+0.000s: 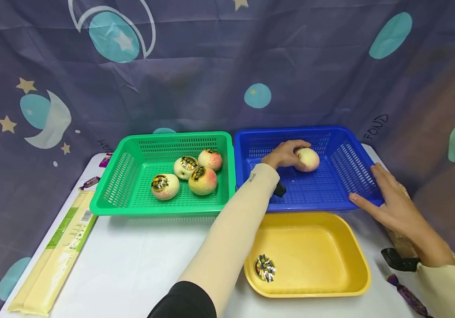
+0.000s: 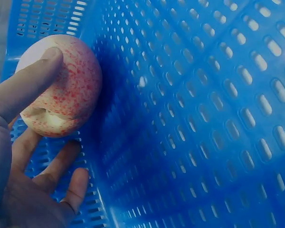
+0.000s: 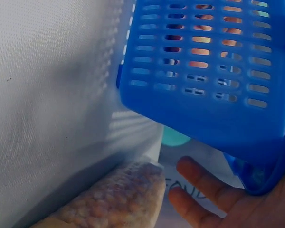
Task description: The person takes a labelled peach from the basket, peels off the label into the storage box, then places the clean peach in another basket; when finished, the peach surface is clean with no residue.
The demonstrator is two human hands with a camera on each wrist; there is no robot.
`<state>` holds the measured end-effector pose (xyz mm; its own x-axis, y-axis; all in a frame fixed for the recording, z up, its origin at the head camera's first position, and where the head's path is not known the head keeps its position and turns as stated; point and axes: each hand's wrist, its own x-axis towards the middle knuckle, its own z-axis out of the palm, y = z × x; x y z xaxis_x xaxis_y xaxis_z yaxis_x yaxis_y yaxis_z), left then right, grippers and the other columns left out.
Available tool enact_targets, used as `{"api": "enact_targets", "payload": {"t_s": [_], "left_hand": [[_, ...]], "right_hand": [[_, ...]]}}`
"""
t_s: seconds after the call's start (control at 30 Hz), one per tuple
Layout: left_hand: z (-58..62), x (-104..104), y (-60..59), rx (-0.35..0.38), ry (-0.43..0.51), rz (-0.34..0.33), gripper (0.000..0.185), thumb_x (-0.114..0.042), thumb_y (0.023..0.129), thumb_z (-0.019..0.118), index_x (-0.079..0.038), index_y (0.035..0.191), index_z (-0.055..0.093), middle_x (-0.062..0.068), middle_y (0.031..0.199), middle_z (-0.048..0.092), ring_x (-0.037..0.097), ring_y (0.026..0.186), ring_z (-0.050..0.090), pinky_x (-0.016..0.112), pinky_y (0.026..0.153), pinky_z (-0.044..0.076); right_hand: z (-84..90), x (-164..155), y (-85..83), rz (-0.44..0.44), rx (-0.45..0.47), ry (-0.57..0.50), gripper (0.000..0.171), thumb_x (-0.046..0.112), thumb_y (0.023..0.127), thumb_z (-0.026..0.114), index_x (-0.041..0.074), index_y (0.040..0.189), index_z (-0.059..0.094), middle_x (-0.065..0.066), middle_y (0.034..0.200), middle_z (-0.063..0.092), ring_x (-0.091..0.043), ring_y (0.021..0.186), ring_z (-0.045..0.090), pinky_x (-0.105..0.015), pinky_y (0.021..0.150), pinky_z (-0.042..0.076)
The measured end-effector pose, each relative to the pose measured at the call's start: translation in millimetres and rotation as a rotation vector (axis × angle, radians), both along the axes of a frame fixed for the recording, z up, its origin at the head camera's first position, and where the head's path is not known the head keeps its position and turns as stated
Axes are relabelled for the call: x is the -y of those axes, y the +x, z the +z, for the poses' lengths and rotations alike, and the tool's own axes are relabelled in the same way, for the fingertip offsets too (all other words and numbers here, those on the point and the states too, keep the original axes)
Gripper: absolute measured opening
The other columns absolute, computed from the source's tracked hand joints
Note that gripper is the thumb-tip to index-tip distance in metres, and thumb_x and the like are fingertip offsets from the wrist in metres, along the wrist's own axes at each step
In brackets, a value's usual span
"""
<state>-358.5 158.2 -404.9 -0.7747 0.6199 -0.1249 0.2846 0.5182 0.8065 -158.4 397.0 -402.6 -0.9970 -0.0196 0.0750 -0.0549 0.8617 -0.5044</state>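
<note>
Inside blue basket [image 1: 342,165] our left hand [image 1: 284,154] grips peach [image 1: 307,159], fingers curled; right hand [image 1: 394,205] flat, open, on basket corner.

Glossy perforated plastic blue basket [image 1: 342,168]

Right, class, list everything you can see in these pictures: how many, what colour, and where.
Green basket: one, table's left rear.
Apples with stickers: four, yellow-pink, inside green basket.
Blue basket: one, right of green basket.
Apple: one, yellow-pink, inside blue basket.
Yellow tray: one, in front of blue basket.
Sticker: one, black-gold, in yellow tray.
Long packet: one, cream and green, table's left edge.
Left hand: fingers on the blue basket's apple.
Right hand: flat against the blue basket's right corner.
</note>
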Motion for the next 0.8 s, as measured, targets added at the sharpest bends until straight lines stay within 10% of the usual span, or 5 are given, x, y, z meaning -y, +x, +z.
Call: {"api": "enact_targets", "payload": {"t_s": [0.8], "left_hand": [[18.7,10,2.4,-0.081,0.004,-0.022,0.066,-0.018,0.085,0.084,-0.025,0.145,0.058,-0.004,0.153,0.054,0.013,0.145,0.045,0.030,0.116,0.040]], "right_hand": [[7.6,2,5.8,-0.018,-0.003,0.015,0.098,0.046,0.097,0.060,0.004,0.163,0.000,-0.023,0.170,-0.008,-0.068,0.145,0.005,-0.086,0.107,0.002]]}}
